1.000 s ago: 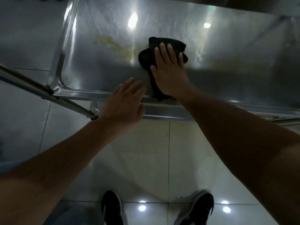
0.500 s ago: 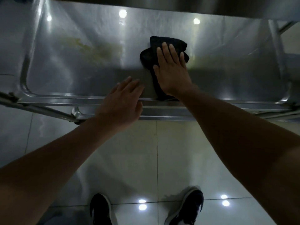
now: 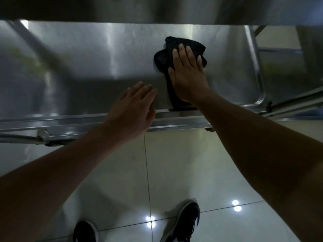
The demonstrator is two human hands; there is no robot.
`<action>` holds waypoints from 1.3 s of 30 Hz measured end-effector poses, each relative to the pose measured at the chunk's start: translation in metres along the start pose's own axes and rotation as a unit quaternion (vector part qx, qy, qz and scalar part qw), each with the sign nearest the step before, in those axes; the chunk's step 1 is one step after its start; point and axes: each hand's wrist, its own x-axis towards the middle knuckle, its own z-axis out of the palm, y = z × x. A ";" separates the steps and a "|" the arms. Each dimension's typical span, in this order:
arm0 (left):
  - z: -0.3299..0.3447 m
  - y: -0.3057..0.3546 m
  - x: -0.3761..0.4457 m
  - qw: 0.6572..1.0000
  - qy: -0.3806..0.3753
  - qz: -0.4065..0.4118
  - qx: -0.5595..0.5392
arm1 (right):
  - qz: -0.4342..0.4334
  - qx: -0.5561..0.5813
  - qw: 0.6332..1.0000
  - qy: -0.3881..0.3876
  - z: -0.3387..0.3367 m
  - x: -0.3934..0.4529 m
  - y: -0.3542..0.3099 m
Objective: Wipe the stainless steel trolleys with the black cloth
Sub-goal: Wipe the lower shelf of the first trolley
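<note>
A stainless steel trolley shelf [image 3: 97,55] fills the upper half of the head view, with a raised rim along its near edge. A black cloth [image 3: 176,48] lies crumpled on the shelf right of centre, its tail trailing to the near rim. My right hand [image 3: 187,75] presses flat on the cloth, fingers spread. My left hand [image 3: 134,109] rests over the near rim just left of the cloth, fingers apart, holding nothing. A faint yellowish smear [image 3: 26,60] shows on the shelf's left part.
An upper shelf edge [image 3: 157,11] overhangs the far side. Trolley frame bars run at the left [image 3: 22,137] and right [image 3: 293,103]. Below is glossy tiled floor [image 3: 174,163] with my two dark shoes [image 3: 181,222].
The view has shifted right along the shelf, so the yellowish smear now sits far left and the right corner is visible. My right hand and the cloth have moved right; the left hand followed along the rim.
</note>
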 end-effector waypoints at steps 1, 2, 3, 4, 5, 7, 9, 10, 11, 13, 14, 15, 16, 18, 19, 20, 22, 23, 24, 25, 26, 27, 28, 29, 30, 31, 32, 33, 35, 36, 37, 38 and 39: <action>0.002 0.007 0.006 1.000 0.002 0.003 0.000 | 0.004 0.001 1.000 -0.001 -0.001 -0.001 0.009; 0.004 0.013 0.012 1.000 0.003 0.006 0.001 | 0.008 0.001 1.000 -0.002 -0.002 -0.002 0.018; 0.007 0.019 0.018 1.000 0.003 0.009 0.002 | 0.013 0.003 1.000 -0.003 -0.004 -0.003 0.027; 0.009 0.026 0.023 1.000 0.003 0.011 0.003 | 0.017 0.004 1.000 -0.002 -0.004 -0.005 0.037; 0.011 0.032 0.028 1.000 0.002 0.015 0.004 | 0.022 0.005 1.000 -0.001 -0.005 -0.007 0.047; 0.016 0.045 0.037 1.000 0.001 0.023 0.003 | 0.036 0.001 0.999 -0.003 -0.008 -0.012 0.067; 0.021 0.058 0.046 1.000 0.002 0.030 0.003 | 0.051 -0.005 0.999 -0.005 -0.012 -0.018 0.089; 0.022 0.065 0.050 1.000 0.001 0.031 0.002 | 0.057 -0.007 0.998 -0.005 -0.014 -0.022 0.099; 0.025 0.072 0.054 0.999 0.001 0.034 0.002 | 0.063 -0.010 0.998 -0.007 -0.016 -0.025 0.111; 0.028 0.084 0.061 0.999 0.002 0.039 0.002 | 0.072 -0.015 0.997 -0.015 -0.020 -0.032 0.130; 0.030 0.090 0.064 0.999 0.003 0.043 0.001 | 0.078 -0.017 0.997 -0.018 -0.023 -0.035 0.139; 0.031 0.096 0.067 0.999 0.004 0.045 -0.002 | 0.086 -0.016 0.996 -0.019 -0.025 -0.039 0.147; 0.033 0.102 0.070 0.999 0.003 0.046 -0.004 | 0.095 -0.015 0.995 -0.021 -0.027 -0.043 0.154; 0.037 0.110 0.073 0.999 -0.003 0.049 -0.005 | 0.108 -0.017 0.994 -0.025 -0.029 -0.049 0.164; 0.038 0.114 0.074 0.999 -0.005 0.050 -0.007 | 0.110 -0.020 0.993 -0.024 -0.029 -0.052 0.167; 0.039 0.117 0.074 0.999 -0.006 0.051 -0.010 | 0.111 -0.021 0.993 -0.024 -0.029 -0.055 0.169; 0.040 0.121 0.071 0.999 -0.004 0.052 -0.016 | 0.113 -0.019 0.993 -0.027 -0.029 -0.060 0.169; 0.041 0.122 0.068 0.998 -0.003 0.052 -0.017 | 0.115 -0.017 0.993 -0.031 -0.030 -0.061 0.168; 0.042 0.122 0.066 0.999 -0.002 0.052 -0.017 | 0.118 -0.015 0.992 -0.035 -0.031 -0.064 0.166; 0.042 0.121 0.063 0.999 -0.001 0.051 -0.016 | 0.120 -0.015 0.992 -0.040 -0.032 -0.066 0.165; 0.042 0.119 0.060 0.999 0.000 0.049 -0.016 | 0.122 -0.016 0.991 -0.045 -0.033 -0.068 0.163; 0.042 0.117 0.057 0.999 0.002 0.048 -0.016 | 0.122 -0.019 0.991 -0.050 -0.033 -0.071 0.161; 0.042 0.114 0.053 0.999 0.003 0.047 -0.017 | 0.121 -0.023 0.991 -0.055 -0.033 -0.074 0.159; 0.041 0.111 0.048 0.999 0.004 0.047 -0.018 | 0.118 -0.027 0.991 -0.057 -0.032 -0.077 0.156; 0.040 0.108 0.044 0.999 0.003 0.047 -0.019 | 0.114 -0.030 0.991 -0.057 -0.031 -0.080 0.153; 0.038 0.103 0.039 0.999 0.002 0.048 -0.018 | 0.109 -0.033 0.992 -0.056 -0.031 -0.082 0.150; 0.037 0.099 0.034 0.999 0.002 0.050 -0.018 | 0.106 -0.033 0.992 -0.056 -0.030 -0.084 0.146; 0.035 0.093 0.028 0.999 0.001 0.051 -0.017 | 0.103 -0.032 0.993 -0.056 -0.029 -0.085 0.140; 0.032 0.081 0.017 0.999 0.000 0.049 -0.016 | 0.098 -0.036 0.993 -0.059 -0.026 -0.086 0.126; 0.030 0.075 0.011 0.999 -0.001 0.045 -0.016 | 0.094 -0.039 0.993 -0.060 -0.024 -0.086 0.116; 0.029 0.068 0.005 0.999 -0.002 0.040 -0.017 | 0.090 -0.040 0.993 -0.061 -0.022 -0.086 0.105; 0.027 0.061 0.000 0.999 -0.003 0.036 -0.017 | 0.086 -0.038 0.994 -0.063 -0.020 -0.085 0.094; 0.026 0.054 -0.006 0.999 -0.004 0.031 -0.016 | 0.082 -0.036 0.994 -0.063 -0.018 -0.084 0.082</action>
